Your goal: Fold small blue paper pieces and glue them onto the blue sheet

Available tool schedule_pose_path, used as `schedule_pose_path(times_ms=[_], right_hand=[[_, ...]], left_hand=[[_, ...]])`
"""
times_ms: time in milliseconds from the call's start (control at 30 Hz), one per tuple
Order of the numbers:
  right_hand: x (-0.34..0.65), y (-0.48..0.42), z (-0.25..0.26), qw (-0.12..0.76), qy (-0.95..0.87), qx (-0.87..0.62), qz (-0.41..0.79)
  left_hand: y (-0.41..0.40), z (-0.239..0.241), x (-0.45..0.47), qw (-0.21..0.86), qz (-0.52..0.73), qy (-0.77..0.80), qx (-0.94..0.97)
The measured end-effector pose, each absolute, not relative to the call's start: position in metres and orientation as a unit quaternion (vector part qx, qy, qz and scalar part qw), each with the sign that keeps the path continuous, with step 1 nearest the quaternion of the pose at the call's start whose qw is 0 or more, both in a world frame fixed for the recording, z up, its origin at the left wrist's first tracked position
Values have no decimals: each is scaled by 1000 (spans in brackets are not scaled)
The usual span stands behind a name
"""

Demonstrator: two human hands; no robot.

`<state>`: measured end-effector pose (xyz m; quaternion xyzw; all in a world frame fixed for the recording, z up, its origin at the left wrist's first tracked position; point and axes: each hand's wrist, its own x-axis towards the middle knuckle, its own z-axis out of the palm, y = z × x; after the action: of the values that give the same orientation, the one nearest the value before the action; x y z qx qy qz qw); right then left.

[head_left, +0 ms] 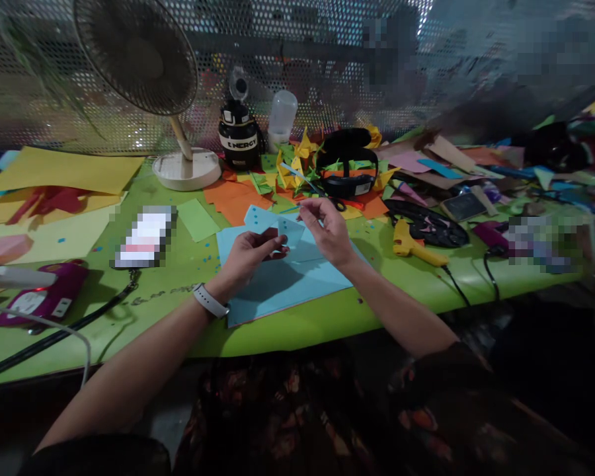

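In the head view, the left hand [252,254] has its grip closed, thumb against fingers, on the lower edge of a light-blue dotted paper piece [290,230]. The piece rises beyond that grip, away from the person, over a stack of light-blue paper sheets [287,294] on the green bench [178,330]. Its long axis appears to run crosswise, sloping down toward the right hand [327,231], though overlapping blue edges make its outline uncertain. The left hand is nearer, being in contact; the right hand is raised just beside the piece's right end, fingertips bent toward the thumb and nearly together. Whether that right grip pinches anything thin, I cannot tell.
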<state>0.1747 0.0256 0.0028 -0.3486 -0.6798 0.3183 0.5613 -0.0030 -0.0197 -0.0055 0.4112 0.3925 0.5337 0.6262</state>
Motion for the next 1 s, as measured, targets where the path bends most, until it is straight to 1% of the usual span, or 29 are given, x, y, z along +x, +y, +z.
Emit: schedule_pose_path(times_ms=[133, 233, 300, 367, 433, 467, 533, 567, 633, 833, 933, 1000], right_hand=[[201, 21, 10, 558, -687, -387, 260], [244, 9, 9, 540, -657, -480, 214], [283, -1, 4, 522, -617, -572, 141], [323, -10, -3, 480, -616, -624, 41], [360, -16, -10, 392, -640, -657, -64], [374, -19, -13, 325, -666, -666, -84], [392, -23, -16, 175, -710, -676, -92], [396, -25, -17, 120, -720, -677, -90], [395, -30, -15, 55, -719, -687, -91], [388, -31, -8, -11, -685, -718, -123], [397, -25, -11, -25, -671, -730, -129], [402, -22, -15, -16, -679, -722, -134]], left_hand=[[-17, -5, -5, 615, 537, 401, 414], [-15, -5, -9, 608, 544, 401, 416], [-13, -6, -11, 608, 549, 398, 413], [-12, -7, -13, 611, 552, 396, 406], [-10, -8, -13, 616, 558, 390, 397], [-10, -9, -13, 618, 561, 386, 393], [-9, -10, -13, 618, 568, 379, 390], [-9, -10, -13, 616, 570, 379, 390], [-9, -9, -13, 609, 573, 384, 391], [-9, -10, -16, 604, 580, 394, 379], [-7, -11, -16, 608, 579, 391, 378], [-7, -11, -16, 610, 582, 389, 371]])
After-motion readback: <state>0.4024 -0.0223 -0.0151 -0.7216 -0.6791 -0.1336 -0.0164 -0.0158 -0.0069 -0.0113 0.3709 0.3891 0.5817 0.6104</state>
